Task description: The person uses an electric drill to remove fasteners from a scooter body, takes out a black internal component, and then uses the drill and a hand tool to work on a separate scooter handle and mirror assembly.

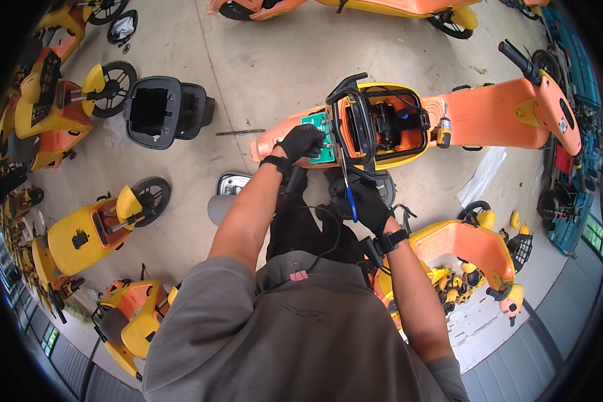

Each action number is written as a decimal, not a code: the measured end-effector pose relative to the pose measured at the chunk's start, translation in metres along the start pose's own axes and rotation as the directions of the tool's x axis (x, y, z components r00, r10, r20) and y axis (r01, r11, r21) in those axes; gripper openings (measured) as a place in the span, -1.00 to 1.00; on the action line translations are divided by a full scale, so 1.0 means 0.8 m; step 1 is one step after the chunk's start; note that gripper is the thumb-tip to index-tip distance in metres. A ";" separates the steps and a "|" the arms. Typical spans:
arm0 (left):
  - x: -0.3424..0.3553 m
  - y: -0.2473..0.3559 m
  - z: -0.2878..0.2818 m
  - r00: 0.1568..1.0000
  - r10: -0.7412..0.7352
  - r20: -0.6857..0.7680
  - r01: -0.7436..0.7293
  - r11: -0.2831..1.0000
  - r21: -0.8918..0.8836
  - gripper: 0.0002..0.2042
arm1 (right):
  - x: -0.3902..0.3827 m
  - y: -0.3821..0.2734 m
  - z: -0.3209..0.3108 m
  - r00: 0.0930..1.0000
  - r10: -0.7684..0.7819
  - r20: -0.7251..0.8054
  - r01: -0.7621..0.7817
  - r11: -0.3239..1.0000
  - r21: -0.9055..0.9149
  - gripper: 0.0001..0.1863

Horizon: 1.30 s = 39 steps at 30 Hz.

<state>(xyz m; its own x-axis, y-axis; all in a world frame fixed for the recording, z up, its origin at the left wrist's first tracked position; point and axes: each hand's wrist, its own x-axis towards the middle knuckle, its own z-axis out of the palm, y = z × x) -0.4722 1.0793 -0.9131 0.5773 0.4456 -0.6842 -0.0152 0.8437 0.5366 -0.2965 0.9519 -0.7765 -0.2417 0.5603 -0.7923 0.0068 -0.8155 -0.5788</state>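
The two hands are apart from each other, and both wear black gloves. The left hand [301, 142] is over a green plate [325, 155], which lies on the rear part of an orange scooter [492, 115]; the fingers bend at its surface, but I cannot tell if they grip something there. The right hand [370, 206] is closed around a blue-handled tool [351, 202], and the thin shaft of this tool points up toward the scooter, near the right edge of the plate. Just to the right of the plate there is an open compartment [386, 127] with dark parts inside. A yellow and black drill [443, 134] sits on the scooter, beyond this compartment. On the floor at left stand a dark box [173, 114] and a yellow scooter [90, 242].
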 end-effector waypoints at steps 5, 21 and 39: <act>-0.068 -0.003 -0.041 0.996 0.035 -0.084 -0.023 0.988 0.150 -0.79 | 0.035 0.019 -0.021 0.998 0.037 0.045 -0.039 0.999 0.038 -0.75; -0.167 -0.009 0.014 0.960 0.189 -0.206 -0.147 0.969 0.200 -0.82 | 0.080 -0.012 0.009 0.976 -0.011 0.216 0.119 0.862 -0.492 -0.79; -0.197 -0.059 -0.060 0.920 0.066 -0.387 0.006 0.983 0.182 -0.83 | 0.048 -0.014 0.026 0.963 0.197 0.186 -0.146 0.956 -0.255 -0.77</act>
<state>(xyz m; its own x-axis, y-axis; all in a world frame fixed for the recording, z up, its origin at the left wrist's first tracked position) -0.6014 0.9838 -0.8543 0.2136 0.5811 -0.7853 0.1368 0.7781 0.6130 -0.3261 0.9796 -0.7960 -0.4121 0.3514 -0.8406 0.2896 -0.8243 -0.4865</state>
